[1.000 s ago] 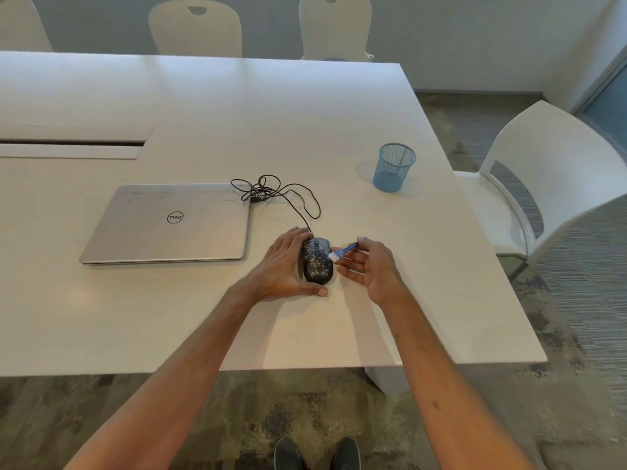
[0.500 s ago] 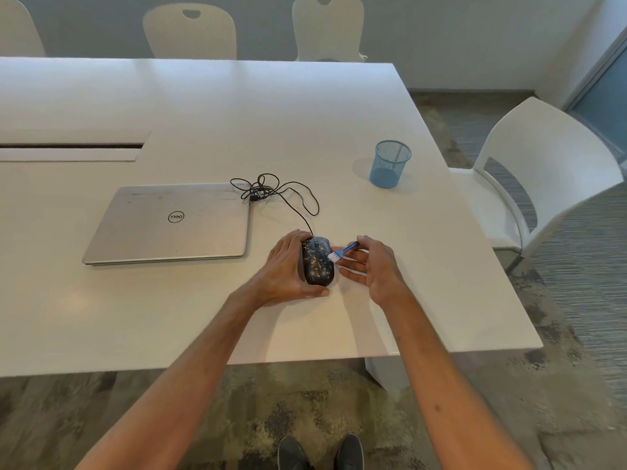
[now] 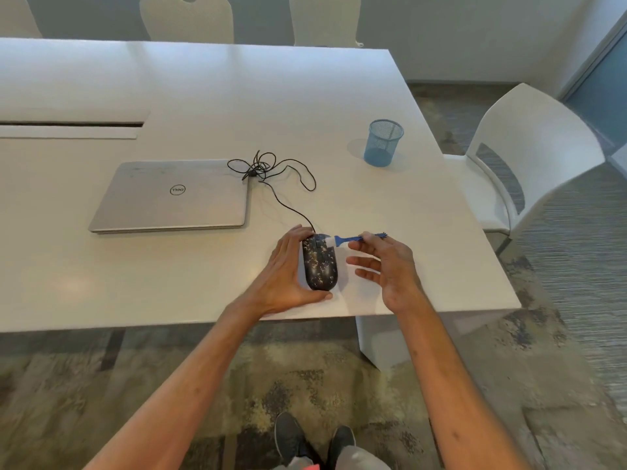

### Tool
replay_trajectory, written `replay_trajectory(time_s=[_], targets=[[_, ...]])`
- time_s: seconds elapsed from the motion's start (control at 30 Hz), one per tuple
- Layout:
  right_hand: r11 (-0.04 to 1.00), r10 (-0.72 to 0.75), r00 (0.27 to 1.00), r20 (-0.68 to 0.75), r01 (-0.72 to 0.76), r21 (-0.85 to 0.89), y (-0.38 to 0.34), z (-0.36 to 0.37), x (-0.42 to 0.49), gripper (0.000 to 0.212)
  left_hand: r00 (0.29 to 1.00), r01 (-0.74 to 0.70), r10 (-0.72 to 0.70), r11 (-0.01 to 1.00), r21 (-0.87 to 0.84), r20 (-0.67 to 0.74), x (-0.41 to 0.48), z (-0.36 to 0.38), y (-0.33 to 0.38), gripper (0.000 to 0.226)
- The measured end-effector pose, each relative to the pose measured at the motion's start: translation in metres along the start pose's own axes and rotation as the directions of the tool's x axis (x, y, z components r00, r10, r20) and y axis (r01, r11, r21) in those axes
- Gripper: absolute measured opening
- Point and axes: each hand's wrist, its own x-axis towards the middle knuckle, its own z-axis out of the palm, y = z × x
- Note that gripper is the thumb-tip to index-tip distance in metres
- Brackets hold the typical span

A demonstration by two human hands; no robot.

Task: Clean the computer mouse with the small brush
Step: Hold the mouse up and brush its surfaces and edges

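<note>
A black mouse (image 3: 320, 264) with pale speckles lies near the front edge of the white table (image 3: 210, 96). My left hand (image 3: 283, 276) cups its left side and rear, thumb under its near end. My right hand (image 3: 386, 268) pinches a small blue brush (image 3: 353, 238) by its handle, other fingers spread. The white bristles touch the mouse's front right corner. The black cable (image 3: 271, 174) runs from the mouse to a tangle beside the laptop.
A closed silver laptop (image 3: 171, 196) lies left of the mouse. A blue mesh cup (image 3: 383, 143) stands at the back right. A white chair (image 3: 529, 157) sits at the table's right side, more chairs behind. A cable slot (image 3: 71, 123) opens at the far left.
The brush has moved from the mouse's right side up to its front right corner, and my right hand has shifted forward with it. My left hand stays on the mouse.
</note>
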Motion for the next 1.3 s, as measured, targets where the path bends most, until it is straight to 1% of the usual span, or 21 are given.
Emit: replay_trajectory(time_s=[0.23, 0.37, 0.5, 0.63, 0.83, 1.07, 1.3], targets=[[0.996, -0.084, 0.996, -0.003, 0.084, -0.025, 0.004, -0.027, -0.034, 0.024, 0.997, -0.01, 0.012, 1.0, 0.025, -0.07, -0.033, 0.015, 0.03, 0.135], [0.995, -0.101, 0.995, -0.014, 0.1, -0.02, 0.007, -0.045, -0.05, 0.026, 0.997, -0.021, 0.024, 0.999, 0.047, -0.075, -0.049, 0.028, 0.053, 0.136], [0.993, -0.118, 0.993, -0.001, 0.118, -0.027, 0.017, -0.064, -0.062, 0.022, 0.996, -0.026, 0.031, 0.998, 0.054, -0.089, -0.068, 0.048, 0.068, 0.134], [0.991, -0.127, 0.991, -0.029, 0.126, -0.032, 0.026, -0.074, -0.072, 0.023, 0.993, -0.043, 0.059, 0.987, 0.155, -0.101, -0.086, 0.065, 0.075, 0.132], [0.988, -0.148, 0.987, -0.067, 0.144, -0.062, 0.04, -0.078, -0.092, 0.026, 0.989, -0.066, 0.093, 0.973, 0.221, -0.112, -0.104, 0.075, 0.07, 0.131], [0.968, -0.245, 0.957, -0.158, 0.23, -0.104, 0.051, -0.069, -0.112, 0.025, 0.985, -0.125, 0.149, 0.96, 0.25, -0.083, -0.11, 0.066, 0.059, 0.131], [0.95, -0.305, 0.926, -0.221, 0.279, -0.143, 0.07, -0.063, -0.121, 0.026, 0.981, -0.193, 0.196, 0.957, 0.217, 0.008, -0.12, 0.067, 0.053, 0.131]])
